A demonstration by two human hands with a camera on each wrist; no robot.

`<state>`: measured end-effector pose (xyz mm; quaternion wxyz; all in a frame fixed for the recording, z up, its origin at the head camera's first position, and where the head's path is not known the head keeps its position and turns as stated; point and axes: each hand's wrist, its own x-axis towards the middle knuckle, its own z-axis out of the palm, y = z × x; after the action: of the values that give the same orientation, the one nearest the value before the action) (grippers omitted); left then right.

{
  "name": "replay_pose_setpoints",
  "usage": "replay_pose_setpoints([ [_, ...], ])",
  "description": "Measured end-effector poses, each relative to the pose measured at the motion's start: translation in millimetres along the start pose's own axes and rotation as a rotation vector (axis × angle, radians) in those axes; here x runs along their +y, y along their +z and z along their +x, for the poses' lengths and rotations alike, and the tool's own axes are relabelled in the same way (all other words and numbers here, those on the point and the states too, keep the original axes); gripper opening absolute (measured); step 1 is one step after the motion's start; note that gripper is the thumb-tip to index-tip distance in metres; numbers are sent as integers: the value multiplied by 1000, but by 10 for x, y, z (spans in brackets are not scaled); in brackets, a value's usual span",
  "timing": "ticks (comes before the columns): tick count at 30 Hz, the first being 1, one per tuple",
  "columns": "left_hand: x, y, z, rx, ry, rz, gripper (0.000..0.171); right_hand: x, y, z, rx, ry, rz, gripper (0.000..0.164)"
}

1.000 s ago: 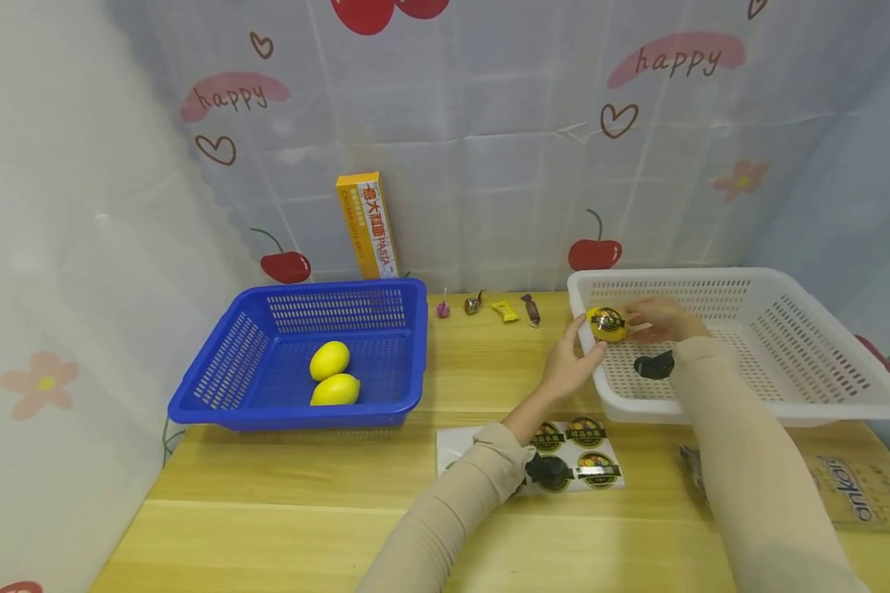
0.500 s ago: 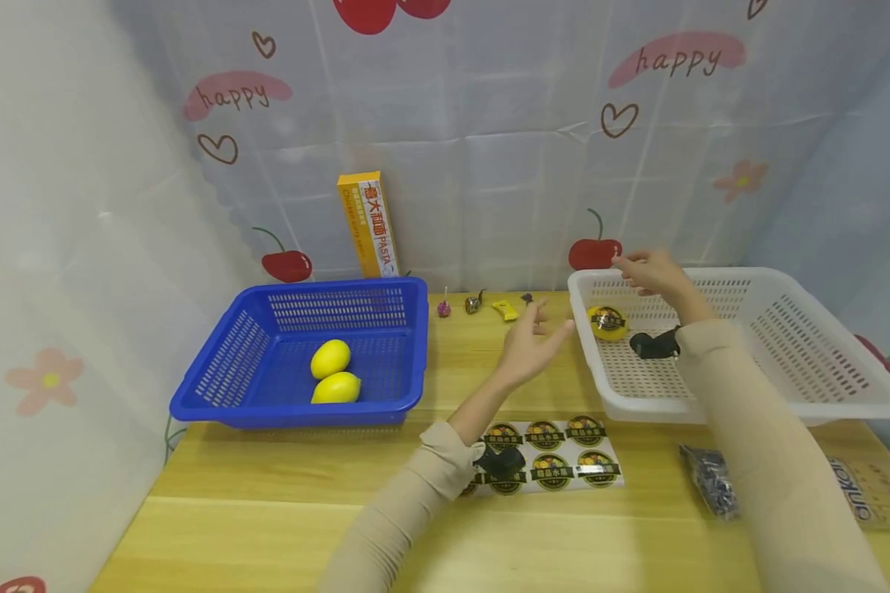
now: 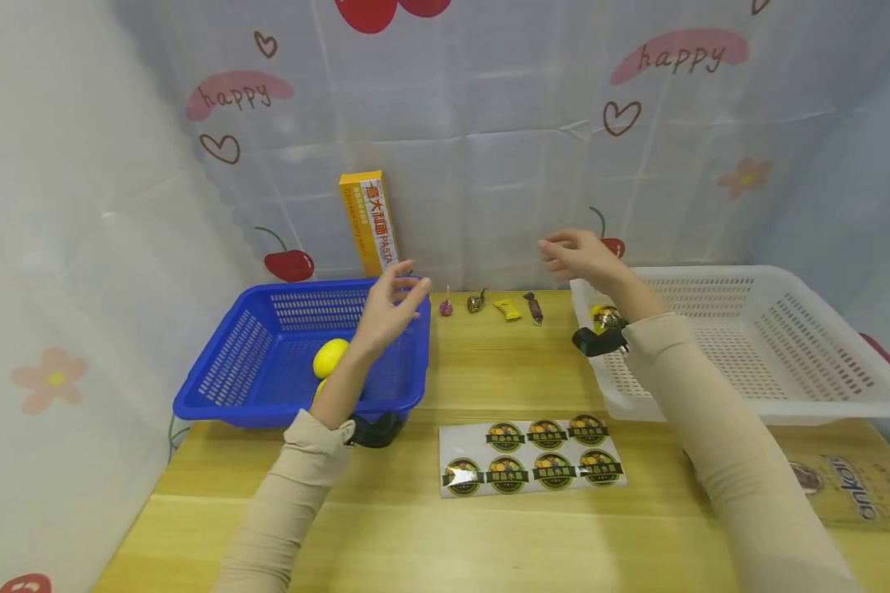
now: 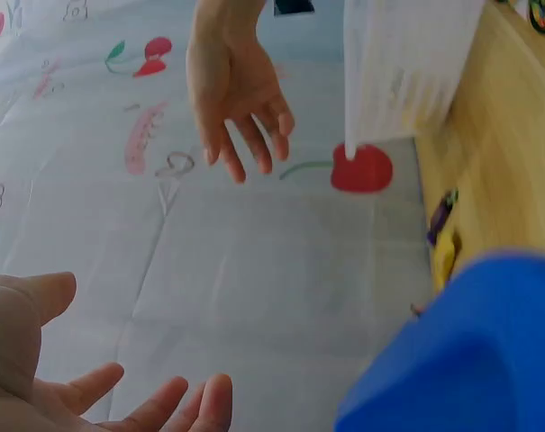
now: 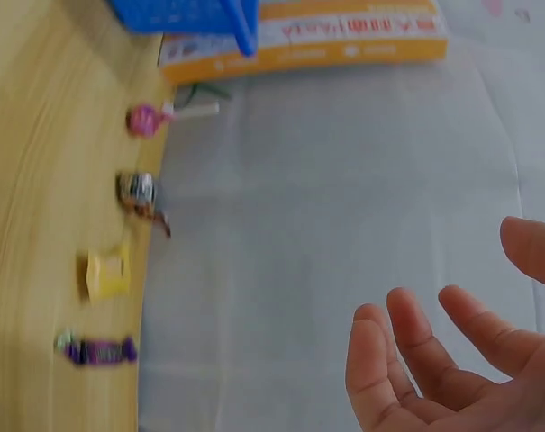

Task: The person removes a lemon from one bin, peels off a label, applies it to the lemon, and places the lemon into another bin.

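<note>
closest to me on the table is the sheet of round stickers (image 3: 531, 457), its top-left place bare, with a printed packet (image 3: 860, 492) off to the right, partly behind the sleeve. a little farther, the labelled yellow fruit (image 3: 605, 316) sits at the left end of the white basket (image 3: 845, 410), half hidden by the right wrist's black strap. a second ago both hands were around that fruit; now they've come away and swung left, so i'd judge it's been let go there and both hands are free. the left hand (image 3: 390, 309) is over the right side of the blue basket (image 3: 193, 403), thumb and fingers apart, holding nothing; a lemon (image 3: 330, 358) lies inside, with another mostly behind the forearm. the right hand (image 3: 578, 255) hangs above the white basket's back left corner, fingers loosely bent, slightly apart, also bare. beyond, four wrapped sweets (image 3: 508, 310) line the table's far edge, and a pasta box (image 3: 369, 222) leans on the curtain.
</note>
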<state>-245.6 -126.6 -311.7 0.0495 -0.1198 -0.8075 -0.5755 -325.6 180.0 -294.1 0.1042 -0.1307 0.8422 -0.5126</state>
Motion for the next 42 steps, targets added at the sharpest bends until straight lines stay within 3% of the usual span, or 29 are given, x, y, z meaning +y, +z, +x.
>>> replay_pose_setpoints([
  [7,-99,-784,54,-39,-120,143,60,-167,503,185,-60,-2,88,59],
  [10,-177,-1055,125,-64,-178,150,61,-216,723,249,-74,-6,118,61],
  [14,-312,-1316,230,-93,-265,149,63,-238,994,336,-102,-11,168,62],
  [19,-508,-1528,351,-120,-328,156,67,-214,1307,469,-135,19,252,64],
  [22,-629,-1622,394,-130,-367,165,67,-165,1483,542,-153,39,279,66],
  [27,-832,-1692,431,-199,-467,273,69,-49,1718,608,-186,74,253,70],
  [30,-953,-1679,451,-231,-527,283,69,-7,1814,619,-204,77,262,73],
  [33,-1055,-1643,451,-221,-580,271,70,28,1884,624,-213,56,290,77],
  [42,-1188,-1533,431,-285,-647,243,70,149,1941,639,-214,-5,323,83],
])
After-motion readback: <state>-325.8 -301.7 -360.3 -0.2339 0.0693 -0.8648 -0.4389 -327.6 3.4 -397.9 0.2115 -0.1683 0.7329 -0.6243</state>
